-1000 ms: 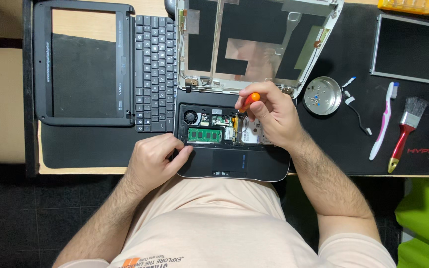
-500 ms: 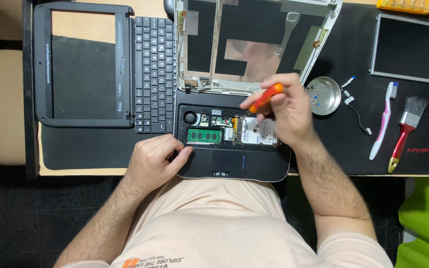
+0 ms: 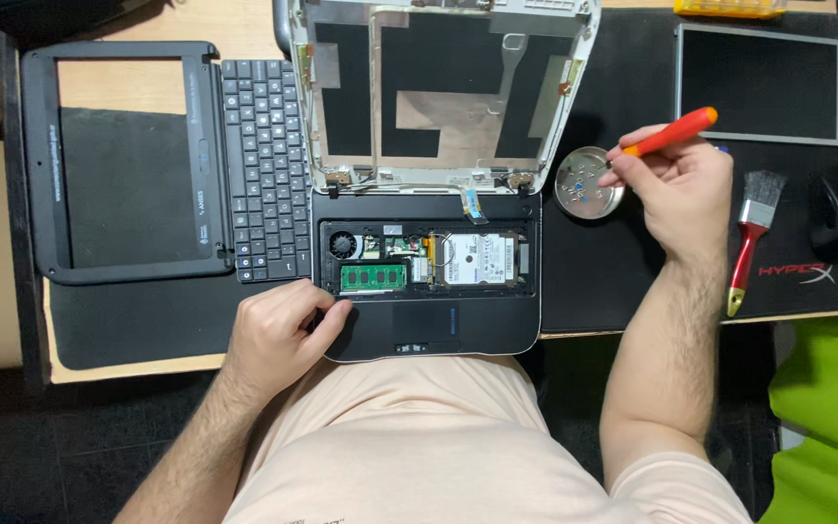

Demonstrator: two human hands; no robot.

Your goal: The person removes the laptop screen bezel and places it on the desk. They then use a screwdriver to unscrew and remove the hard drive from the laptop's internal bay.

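1. Screwdriver tip hidden behind my right hand [image 3: 683,199]; only the red-orange screwdriver [image 3: 671,132] handle shows. Top edge cuts off the yellow box [image 3: 729,8].
2. Round metal dish [image 3: 589,181] just left of that hand, holds a few small screws; too small to count.
3. Right hand closed on the screwdriver, fingertips at the dish rim.
4. Left hand [image 3: 278,335] loosely curled, empty, resting on the opened laptop base [image 3: 429,325], front-left corner.
5. Base bay shows green memory stick [image 3: 373,278], hard drive [image 3: 478,259], fan.
6. Red paintbrush [image 3: 751,238] lies right of my wrist.

Orange-handled screwdriver [image 3: 669,133] tilted above round metal dish [image 3: 589,182]; opened black laptop base [image 3: 429,291] lies flat.
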